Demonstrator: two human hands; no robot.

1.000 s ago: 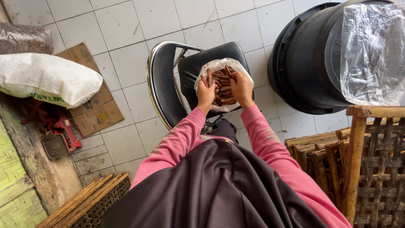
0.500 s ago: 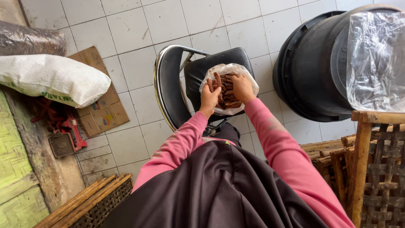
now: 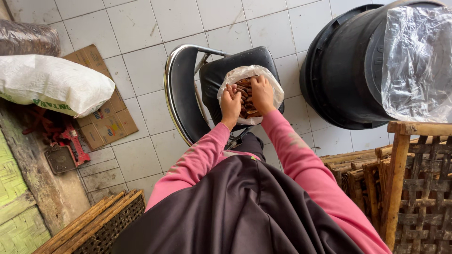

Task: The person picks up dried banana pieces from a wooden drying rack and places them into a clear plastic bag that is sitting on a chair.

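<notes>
I see both hands in the clear plastic bag (image 3: pixel 249 75) on the black chair (image 3: pixel 221 77): left hand (image 3: pixel 230 101) clamped on brown sticks (image 3: pixel 245 91), right hand (image 3: pixel 262 93) curled on its rim. Bag looks well filled, not closed. Beyond, black bin (image 3: pixel 343 70).

Home workshop or work yard, white tiled floor (image 3: pixel 141 61); bamboo racks (image 3: pixel 414 188), filled sack (image 3: pixel 52 84), black tub (image 3: pixel 348 70)

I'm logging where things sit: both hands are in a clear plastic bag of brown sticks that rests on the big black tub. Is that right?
Not quite. In the head view both hands, left hand and right hand, are in the clear plastic bag of brown sticks, but the bag rests on the black chair seat, not the big black tub beside it.
</notes>
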